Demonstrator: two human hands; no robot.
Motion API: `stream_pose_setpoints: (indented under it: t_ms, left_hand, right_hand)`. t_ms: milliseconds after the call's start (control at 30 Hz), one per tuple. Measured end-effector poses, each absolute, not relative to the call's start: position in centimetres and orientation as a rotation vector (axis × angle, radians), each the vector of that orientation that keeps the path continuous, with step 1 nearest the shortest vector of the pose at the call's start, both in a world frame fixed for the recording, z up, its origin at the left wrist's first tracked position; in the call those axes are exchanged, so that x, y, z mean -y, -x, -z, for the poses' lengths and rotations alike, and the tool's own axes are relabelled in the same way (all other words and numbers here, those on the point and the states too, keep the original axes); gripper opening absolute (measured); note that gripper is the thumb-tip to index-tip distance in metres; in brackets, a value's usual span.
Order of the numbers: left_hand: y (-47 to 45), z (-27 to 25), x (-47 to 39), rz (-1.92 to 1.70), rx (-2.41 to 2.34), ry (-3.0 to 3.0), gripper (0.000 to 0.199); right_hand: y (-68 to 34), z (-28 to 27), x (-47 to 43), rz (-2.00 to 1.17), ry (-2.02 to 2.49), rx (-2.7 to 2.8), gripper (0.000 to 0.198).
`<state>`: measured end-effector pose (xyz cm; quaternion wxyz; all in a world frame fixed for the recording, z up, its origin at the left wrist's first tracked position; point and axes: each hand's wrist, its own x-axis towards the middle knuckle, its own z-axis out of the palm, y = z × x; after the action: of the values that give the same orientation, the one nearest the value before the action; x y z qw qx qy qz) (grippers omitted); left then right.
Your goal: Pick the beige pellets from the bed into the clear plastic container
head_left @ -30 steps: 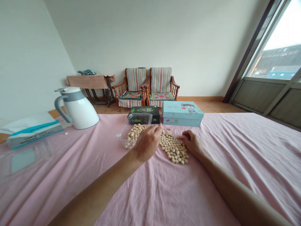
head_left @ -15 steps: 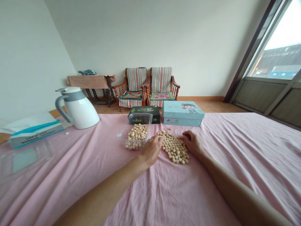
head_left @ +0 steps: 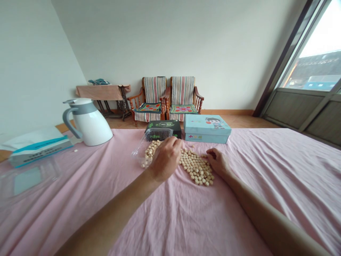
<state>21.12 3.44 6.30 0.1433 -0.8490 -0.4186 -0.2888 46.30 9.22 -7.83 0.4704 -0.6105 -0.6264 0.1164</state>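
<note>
Small round beige pieces [head_left: 198, 167] lie spread in one layer on the pink tablecloth in front of me. More of them fill part of a clear plastic tub [head_left: 138, 145] just to their left. My left hand [head_left: 167, 156] is raised between tub and spread, its fingers pinched together and covering the tub's right side; what they hold is hidden. At the right edge of the spread rests my right hand [head_left: 218, 161], fingers curled in, touching or very near the outermost pieces. I cannot make out anything in it.
Behind the tub stand a black box [head_left: 176, 131] and a light blue box [head_left: 207, 131]. To the left are a white jug [head_left: 93, 124], a tissue pack [head_left: 39, 151] and a clear plastic lid [head_left: 29, 181]. Two chairs [head_left: 182, 92] stand beyond the table.
My left hand has lifted from the left edge of the spread and moved up and slightly left, now covering more of the tub. My right hand stays nearly still.
</note>
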Motion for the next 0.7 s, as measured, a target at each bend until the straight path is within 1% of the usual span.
stream_pose_setpoints:
  t_ms: [133, 233, 367, 500, 600, 700]
  left_hand:
    - [-19.2, -7.6, -4.7, 0.997, 1.229, 2.242, 0.014]
    - [-19.8, -6.5, -4.6, 0.984, 1.127, 2.382, 0.012]
    - [-22.3, -3.7, -3.5, 0.629, 1.098, 2.647, 0.014]
    - [-23.6, -1.7, -3.0, 0.315, 1.273, 2.621, 0.021]
    - [-23.4, -0.8, -3.5, 0.190, 1.352, 2.621, 0.023]
    - [-23.0, -0.2, -4.2, 0.172, 1.370, 2.634, 0.022]
  right_hand:
    - [-46.3, 8.0, -9.3, -0.280, 1.488, 1.533, 0.017]
    - [-46.3, 8.0, -9.4, -0.275, 1.496, 1.530, 0.017]
    - [-46.2, 7.9, -9.2, -0.281, 1.494, 1.525, 0.017]
    - [-46.1, 7.6, -9.0, -0.275, 1.490, 1.513, 0.017]
    - [-46.1, 7.6, -9.0, -0.286, 1.493, 1.509, 0.017]
    - [-46.1, 7.7, -9.1, -0.295, 1.498, 1.514, 0.017]
